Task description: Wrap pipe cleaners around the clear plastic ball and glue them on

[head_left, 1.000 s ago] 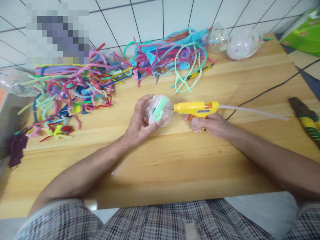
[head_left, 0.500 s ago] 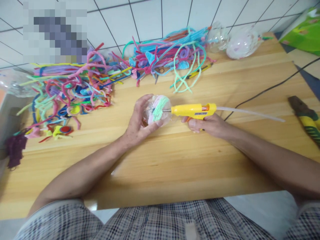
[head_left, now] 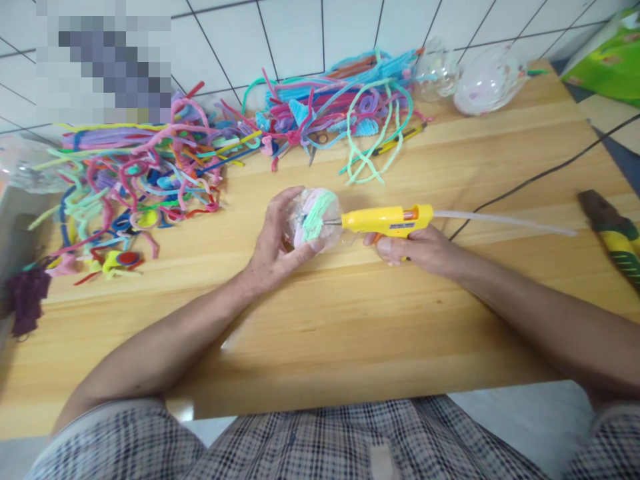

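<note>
My left hand (head_left: 283, 237) is wrapped round a clear plastic ball (head_left: 331, 241) above the middle of the table. Strips of mint green and pale pink pipe cleaner (head_left: 319, 213) cover part of the ball's surface. In my right hand (head_left: 407, 247) is a yellow glue gun (head_left: 375, 218), gripped by its handle with fingers at the orange trigger. Its metal nozzle points left and meets the ball beside the green strip; whether it touches cannot be made out. A long translucent glue stick (head_left: 505, 222) sticks out of the gun's back.
Tangled pipe cleaners (head_left: 150, 160) and a second heap (head_left: 320, 100) lie along the tiled wall, with scissors (head_left: 314, 148) and a yellow cutter (head_left: 395, 141). Clear balls (head_left: 485, 83) stand at the back right. A black cable (head_left: 530, 180) crosses the right side near pliers (head_left: 613, 233).
Both hands, the ball and the glue gun hold nearly the same place. The view has shifted very slightly.
</note>
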### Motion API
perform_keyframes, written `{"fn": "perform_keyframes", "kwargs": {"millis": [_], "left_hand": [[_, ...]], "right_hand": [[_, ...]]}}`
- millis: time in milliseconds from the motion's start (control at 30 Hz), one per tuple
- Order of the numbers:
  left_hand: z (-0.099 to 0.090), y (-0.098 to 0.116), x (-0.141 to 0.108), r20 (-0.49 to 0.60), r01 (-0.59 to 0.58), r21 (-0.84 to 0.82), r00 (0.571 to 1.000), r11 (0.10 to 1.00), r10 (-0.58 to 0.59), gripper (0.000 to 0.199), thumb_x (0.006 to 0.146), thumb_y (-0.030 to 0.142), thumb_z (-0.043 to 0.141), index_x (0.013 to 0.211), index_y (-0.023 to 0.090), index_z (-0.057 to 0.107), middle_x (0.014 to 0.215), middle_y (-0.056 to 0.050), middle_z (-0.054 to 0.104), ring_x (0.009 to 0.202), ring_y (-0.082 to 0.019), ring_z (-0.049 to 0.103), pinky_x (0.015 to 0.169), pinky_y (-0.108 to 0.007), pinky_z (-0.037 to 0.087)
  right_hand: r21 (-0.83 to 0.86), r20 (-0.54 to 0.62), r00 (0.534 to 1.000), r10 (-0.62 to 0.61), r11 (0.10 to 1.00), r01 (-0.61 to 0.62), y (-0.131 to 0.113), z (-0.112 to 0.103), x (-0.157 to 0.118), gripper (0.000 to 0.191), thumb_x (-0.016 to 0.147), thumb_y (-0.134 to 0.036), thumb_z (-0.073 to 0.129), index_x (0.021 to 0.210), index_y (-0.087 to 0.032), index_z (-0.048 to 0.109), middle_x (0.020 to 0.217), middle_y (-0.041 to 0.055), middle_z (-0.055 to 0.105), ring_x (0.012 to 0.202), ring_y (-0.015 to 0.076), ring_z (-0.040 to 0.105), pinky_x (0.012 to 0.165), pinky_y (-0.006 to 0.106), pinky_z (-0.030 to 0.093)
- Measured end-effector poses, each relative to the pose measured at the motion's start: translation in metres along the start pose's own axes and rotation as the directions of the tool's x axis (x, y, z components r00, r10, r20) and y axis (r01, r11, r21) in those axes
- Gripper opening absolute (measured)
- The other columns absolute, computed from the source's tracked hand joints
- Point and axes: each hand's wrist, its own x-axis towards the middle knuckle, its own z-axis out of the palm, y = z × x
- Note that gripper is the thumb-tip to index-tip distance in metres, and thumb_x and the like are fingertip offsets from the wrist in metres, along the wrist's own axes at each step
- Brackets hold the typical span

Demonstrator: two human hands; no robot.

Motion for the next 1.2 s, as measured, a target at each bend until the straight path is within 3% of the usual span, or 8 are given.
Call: {"fn": "perform_keyframes", "kwargs": {"millis": [400, 1200], "left_hand": [[-0.0016, -0.0027, -0.0016, 0.023, 0.023, 0.008, 0.999, 1.0, -0.024, 0.09, 0.102, 0.072, 0.077, 0.173, 0.038, 0.033, 0.17, -0.014, 0.049, 0.156, -0.038, 0.055, 0.132, -0.061, 0.053], [0.0036, -0.0011, -0.0001, -0.036, 0.029, 0.013, 0.999, 0.999, -0.029, 0.085, 0.103, 0.073, 0.076, 0.171, 0.039, 0.036, 0.164, -0.012, 0.053, 0.153, -0.038, 0.057, 0.13, -0.061, 0.053]], "right_hand": [[-0.019, -0.04, 0.999, -0.025, 1.0, 0.024, -0.0004, -0.001, 0.0002, 0.041, 0.098, -0.06, 0.085, 0.101, -0.021, 0.074, 0.06, -0.0086, 0.058, 0.051, 0.0096, 0.048, 0.05, 0.027, 0.04], [-0.07, -0.063, 0.998, -0.008, 0.998, 0.004, -0.0009, 0.0013, -0.0005, 0.034, 0.1, -0.054, 0.083, 0.101, -0.021, 0.075, 0.061, -0.0083, 0.057, 0.053, 0.0101, 0.048, 0.05, 0.027, 0.043]]}}
